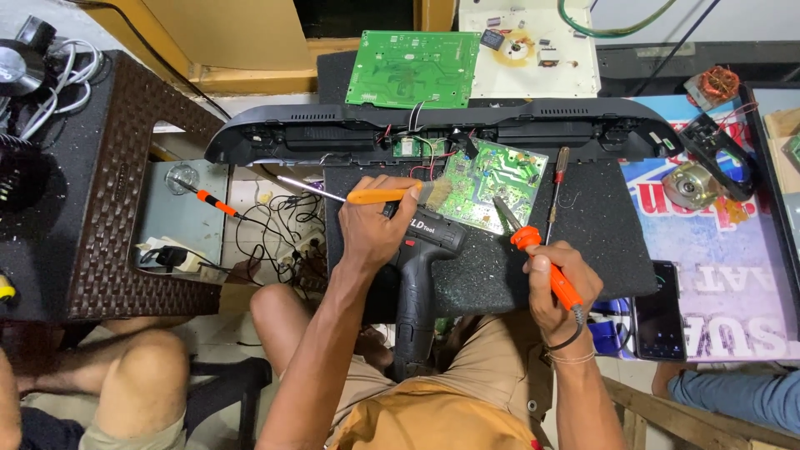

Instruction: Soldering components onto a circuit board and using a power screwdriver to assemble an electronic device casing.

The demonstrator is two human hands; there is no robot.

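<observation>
My left hand (375, 227) grips an orange-handled brush (392, 195) whose bristles rest on the left edge of a small green circuit board (492, 177). My right hand (562, 279) holds an orange soldering iron (546, 265) with its tip pointing up-left at the same board. The board lies on a black mat (600, 233), wired to a long black plastic housing (333, 133). A black cordless drill (421, 275) lies under my left wrist.
A larger green board (412, 68) and a white board (533, 52) lie behind the housing. A screwdriver (557, 187) rests right of the small board, a phone (658, 312) at the mat's right. A brown stool (108, 192), cables and another person's legs (125, 375) are at left.
</observation>
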